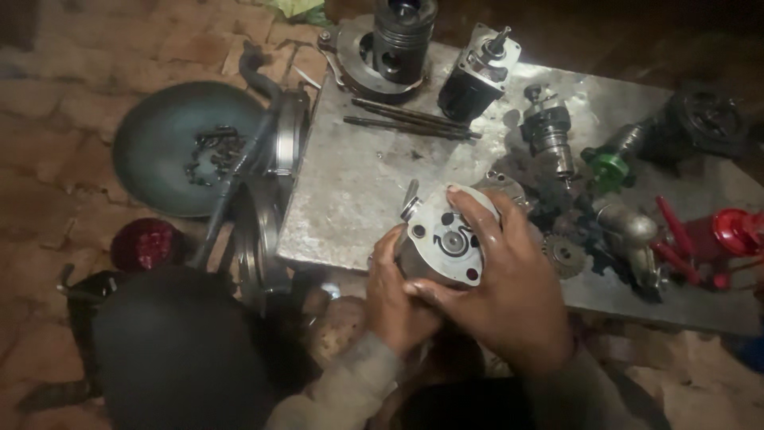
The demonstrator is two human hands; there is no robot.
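Note:
A round grey metal pump housing (444,237) with a pale flat cover plate and several holes is held at the near edge of a metal work slab (358,175). My left hand (395,296) cups its underside and left flank. My right hand (509,279) wraps over its right side, with the index finger lying across the top rim of the plate and the thumb under its lower edge. A small bolt head sticks out at the housing's upper left.
On the slab lie two long rods (410,121), a piston with ring plate (395,44), a black motor-like part (476,73), a shaft assembly (549,131), a small gear (563,255), a green-capped part (611,169) and red-handled valves (704,239). A dark pan of bolts (187,147) sits left on brick floor.

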